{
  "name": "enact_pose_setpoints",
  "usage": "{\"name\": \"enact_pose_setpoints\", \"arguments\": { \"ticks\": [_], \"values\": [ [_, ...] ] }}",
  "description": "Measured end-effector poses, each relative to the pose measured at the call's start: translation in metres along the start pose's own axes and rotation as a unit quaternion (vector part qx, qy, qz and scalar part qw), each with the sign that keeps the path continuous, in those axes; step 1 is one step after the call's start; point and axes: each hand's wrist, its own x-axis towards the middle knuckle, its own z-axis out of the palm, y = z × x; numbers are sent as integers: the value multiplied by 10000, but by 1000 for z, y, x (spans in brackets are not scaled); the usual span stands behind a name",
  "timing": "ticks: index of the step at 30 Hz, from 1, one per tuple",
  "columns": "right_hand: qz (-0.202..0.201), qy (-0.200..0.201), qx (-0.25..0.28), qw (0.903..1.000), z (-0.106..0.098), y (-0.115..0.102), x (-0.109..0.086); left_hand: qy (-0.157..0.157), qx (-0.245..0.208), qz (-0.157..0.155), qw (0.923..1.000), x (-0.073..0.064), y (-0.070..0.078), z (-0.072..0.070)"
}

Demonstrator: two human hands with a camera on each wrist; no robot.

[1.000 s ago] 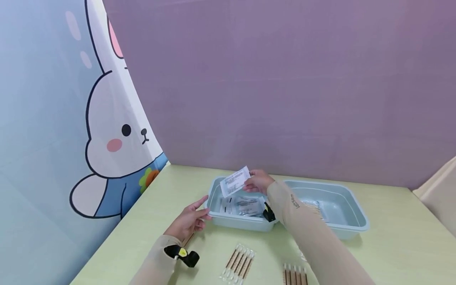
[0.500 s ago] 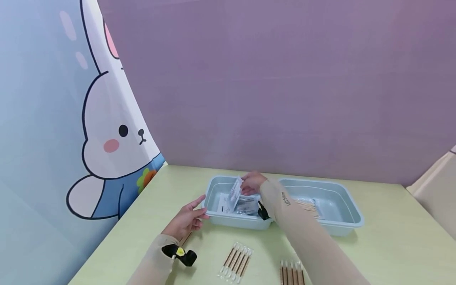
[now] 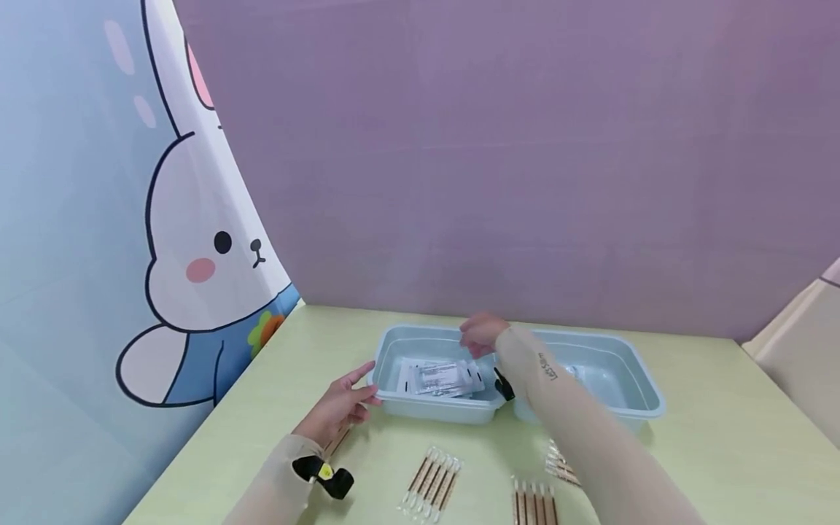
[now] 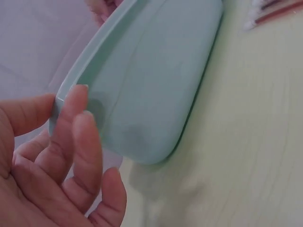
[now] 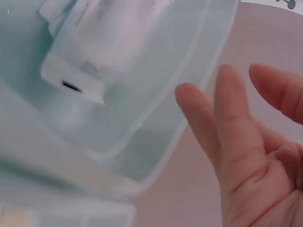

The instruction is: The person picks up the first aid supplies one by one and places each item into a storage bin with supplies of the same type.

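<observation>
My left hand [image 3: 335, 410] pinches the left corner of a pale blue plastic basin [image 3: 436, 410]; in the left wrist view its thumb and fingertips meet at the rim [image 4: 71, 78]. Several white printed packets [image 3: 441, 378] lie in a loose pile on that basin's floor. Above the basin's back right edge is my right hand [image 3: 483, 334], holding nothing, its fingers [image 5: 234, 113] loosely extended in the right wrist view. A packet [image 5: 75, 85] with a black mark lies below them inside the basin.
A second pale blue basin [image 3: 626, 372] stands against the first on the right, partly behind my right forearm. Clear packs of cotton swabs [image 3: 431, 483] lie on the table in front, another pack [image 3: 534, 503] nearer the right arm. A purple cloth [image 3: 499, 182] backs the table.
My right hand has lowered the white packet into the left basin, let it go and drawn back to the right. My left hand keeps its place at the basin's corner.
</observation>
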Motion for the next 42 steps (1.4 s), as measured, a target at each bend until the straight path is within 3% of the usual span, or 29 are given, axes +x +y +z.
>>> {"name": "enact_pose_setpoints", "arguments": {
  "ticks": [7,11,17,22,29,35,39,42],
  "values": [
    [-407,-291,-363,9981,-38,0,-29,-325,61,149,9993,-5,-3,0],
    [-556,-349,-507,9966,-59,10,-42,-50,503,279,9983,-9,2,-8],
    [-410,-269,-748,9960,-102,50,-75,475,1333,46,9899,-18,3,-33],
    [-311,6,-897,9955,-136,80,-102,742,1992,129,9771,-25,-4,-64],
    [-197,418,-675,9966,-160,122,-116,619,1867,-335,9799,-34,2,-92],
    [70,729,-782,9942,-164,153,-125,453,1927,-615,9783,-39,1,-103],
    [95,1051,-935,9900,-166,168,-131,516,2335,-557,9694,-40,-8,-103],
    [131,1248,-1026,9868,-168,176,-136,424,3103,-356,9490,-37,-11,-100]
  ]
}}
